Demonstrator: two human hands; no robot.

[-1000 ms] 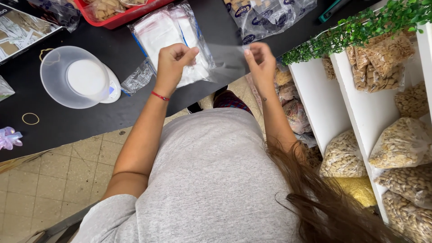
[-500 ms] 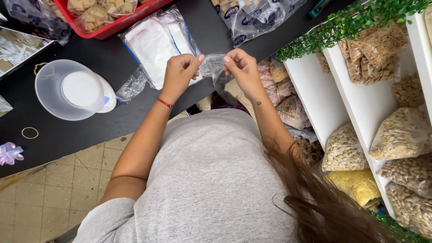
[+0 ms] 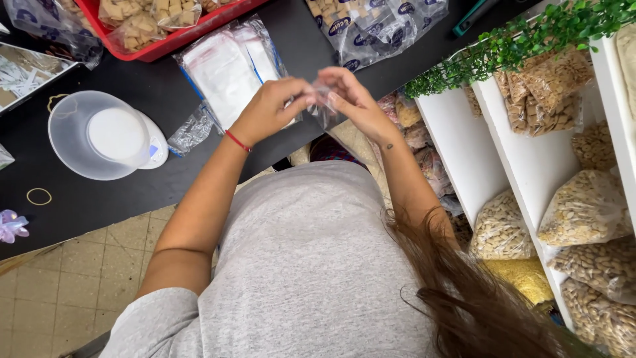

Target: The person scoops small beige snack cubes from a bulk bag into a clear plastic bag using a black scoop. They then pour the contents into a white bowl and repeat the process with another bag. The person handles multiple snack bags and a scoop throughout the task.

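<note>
My left hand (image 3: 268, 109) and my right hand (image 3: 354, 103) meet above the front edge of a black table (image 3: 106, 205). Together they pinch a small clear plastic bag (image 3: 324, 106), crumpled between the fingertips. A red cord circles my left wrist. Just behind my hands lies a stack of empty clear bags (image 3: 228, 69) in a wrapper. To the left, a clear plastic bowl (image 3: 99, 136) rests on a small white scale (image 3: 156, 142).
A red tray (image 3: 159, 43) of filled snack bags sits at the back, with more printed bags (image 3: 371, 26) beside it. White shelves (image 3: 523, 172) on the right hold bags of nuts and grains under green plastic foliage (image 3: 523, 40). A rubber band (image 3: 38, 195) lies at the left.
My hands were apart, stretching the clear bag wide; they have come together and the bag is now bunched small between my fingertips.
</note>
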